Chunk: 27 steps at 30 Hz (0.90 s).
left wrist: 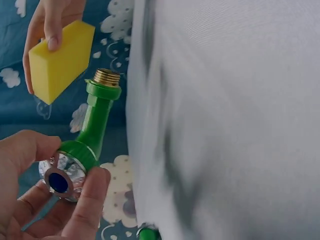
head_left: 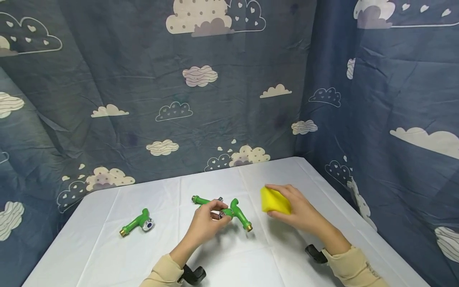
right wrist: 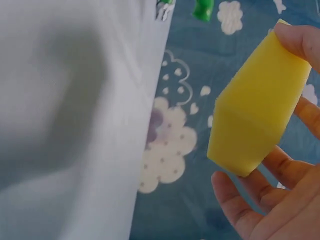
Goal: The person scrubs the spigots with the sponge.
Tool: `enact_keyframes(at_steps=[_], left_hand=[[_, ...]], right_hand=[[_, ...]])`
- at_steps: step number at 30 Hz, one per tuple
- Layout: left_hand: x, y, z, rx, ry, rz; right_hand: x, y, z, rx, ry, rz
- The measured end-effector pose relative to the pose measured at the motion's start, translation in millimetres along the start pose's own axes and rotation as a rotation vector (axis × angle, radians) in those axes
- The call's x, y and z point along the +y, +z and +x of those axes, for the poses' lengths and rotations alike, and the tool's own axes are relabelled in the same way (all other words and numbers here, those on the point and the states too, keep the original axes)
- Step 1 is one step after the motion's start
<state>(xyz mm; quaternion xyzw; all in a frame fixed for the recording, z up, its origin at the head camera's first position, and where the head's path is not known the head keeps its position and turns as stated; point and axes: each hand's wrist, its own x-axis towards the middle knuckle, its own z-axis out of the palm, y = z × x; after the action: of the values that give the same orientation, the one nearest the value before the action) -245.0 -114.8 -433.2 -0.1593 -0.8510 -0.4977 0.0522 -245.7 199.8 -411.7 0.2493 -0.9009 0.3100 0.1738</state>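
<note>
My left hand (head_left: 208, 221) grips a green tap (head_left: 238, 213) by its silver handle, lifted above the table. In the left wrist view the tap's brass threaded end (left wrist: 106, 78) points up and the handle's blue centre (left wrist: 58, 183) faces the camera. A yellow sponge (head_left: 275, 200) is pinched between the thumb and fingers of my right hand (head_left: 299, 209), also off the table, to the right of the tap. The right wrist view shows the sponge (right wrist: 260, 100) from close up. Sponge and tap are apart.
Another green tap (head_left: 201, 200) lies behind the left hand, partly hidden by it. A third green tap (head_left: 138, 223) with a silver handle lies further left on the white table (head_left: 118, 259). Dark blue cloud-patterned cloth (head_left: 233, 99) hangs behind and at the right.
</note>
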Motion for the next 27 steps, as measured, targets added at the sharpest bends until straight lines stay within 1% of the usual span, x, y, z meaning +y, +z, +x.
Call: enact_keyframes(at_steps=[4, 8, 10, 12, 16, 18, 22, 27], left_hand=[[2.6, -10.9, -3.3, 0.046, -0.020, -0.058], [3.1, -20.3, -7.3, 0.077, -0.039, -0.070], [2.6, -23.9, -9.8, 0.083, -0.043, -0.084], [2.1, -26.4, -12.2, 0.089, -0.062, -0.126], [3.0, -29.0, -15.6, 0.091, -0.101, -0.219], [3.9, -30.2, -17.0, 0.090, -0.104, -0.246], [5.1, -33.6, -19.5, 0.072, -0.092, -0.260], [6.7, -41.4, -21.7, 0.032, -0.054, -0.235]], right_hand=[[-14.1, 4.8, 3.1, 0.004, -0.018, 0.019], [-29.0, 12.1, 6.4, 0.008, -0.051, 0.034], [-37.3, 16.8, 8.2, 0.017, -0.084, 0.027], [-46.0, 22.0, 9.7, 0.025, -0.124, 0.011], [-63.6, 33.8, 12.1, 0.035, -0.217, -0.035], [-71.0, 40.3, 13.3, 0.027, -0.259, -0.051], [-78.9, 50.6, 15.0, 0.014, -0.310, -0.073], [-77.6, 56.7, 14.4, 0.037, -0.319, -0.109]])
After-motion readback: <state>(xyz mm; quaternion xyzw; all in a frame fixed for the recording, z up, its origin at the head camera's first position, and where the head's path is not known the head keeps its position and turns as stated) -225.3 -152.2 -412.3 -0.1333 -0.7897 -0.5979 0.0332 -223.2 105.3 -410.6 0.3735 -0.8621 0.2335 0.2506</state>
